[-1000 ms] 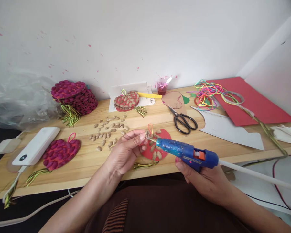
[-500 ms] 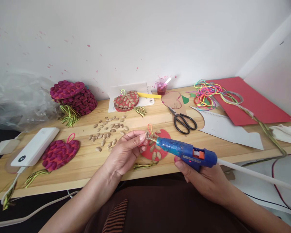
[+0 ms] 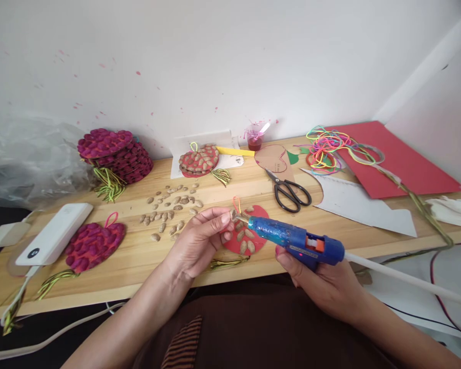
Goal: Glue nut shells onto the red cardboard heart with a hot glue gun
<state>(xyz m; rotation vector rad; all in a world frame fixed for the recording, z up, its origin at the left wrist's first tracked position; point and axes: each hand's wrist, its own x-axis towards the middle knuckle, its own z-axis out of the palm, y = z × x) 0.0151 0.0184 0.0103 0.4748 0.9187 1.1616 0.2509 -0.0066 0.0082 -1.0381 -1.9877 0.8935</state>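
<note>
My left hand [image 3: 197, 245] pinches a small tan peanut shell [image 3: 233, 214] between thumb and fingers, just above a red apple-shaped card [image 3: 258, 213] that bears several glued shells. My right hand [image 3: 318, 283] grips a blue hot glue gun [image 3: 296, 239]. Its nozzle tip touches the shell held by the left hand. A white glue stick [image 3: 407, 278] sticks out of the gun's back toward the right. Both hands hover over the front edge of the wooden table [image 3: 146, 256].
Loose peanut shells [image 3: 171, 205] lie left of the card. Black scissors [image 3: 290, 193], a shell-covered card [image 3: 198, 159], a pink cup [image 3: 255, 138], neon cords [image 3: 328, 146], red paper [image 3: 399, 164] and white paper [image 3: 364, 205] lie behind. Painted crimson pieces [image 3: 115, 151] and a white device [image 3: 56, 233] sit left.
Hands and glue gun stay almost still; the nozzle remains at the shell. The view has drifted slightly.
</note>
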